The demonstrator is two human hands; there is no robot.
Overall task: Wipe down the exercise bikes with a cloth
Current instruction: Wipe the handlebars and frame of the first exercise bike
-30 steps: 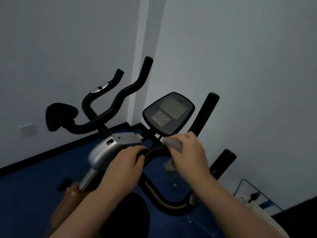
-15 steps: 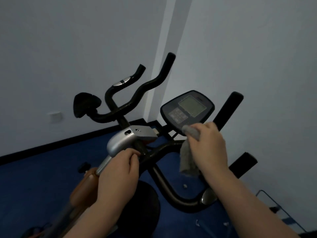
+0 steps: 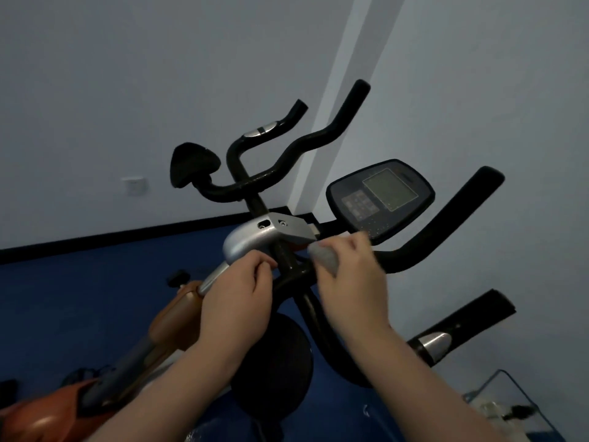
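Observation:
An exercise bike fills the middle of the view, with black handlebars [image 3: 443,224], a dark console [image 3: 381,199] with a grey screen, and a silver stem cover [image 3: 255,239]. My left hand [image 3: 237,306] is closed around the bar just below the silver cover. My right hand [image 3: 352,282] is clenched on a grey cloth [image 3: 325,258], pressed against the black bar beside the stem, under the console. Most of the cloth is hidden inside the fist.
A second black handlebar set [image 3: 287,154] with a pad [image 3: 192,164] stands behind, near the grey wall. An orange bike frame [image 3: 172,323] lies lower left. A round black disc [image 3: 274,368] is below my hands. Blue floor [image 3: 79,298]; a wire-edged object [image 3: 510,406] at lower right.
My right hand with the cloth has moved left and down, from the console's lower edge to the bar beside the stem. The left hand keeps its grip. The view has shifted.

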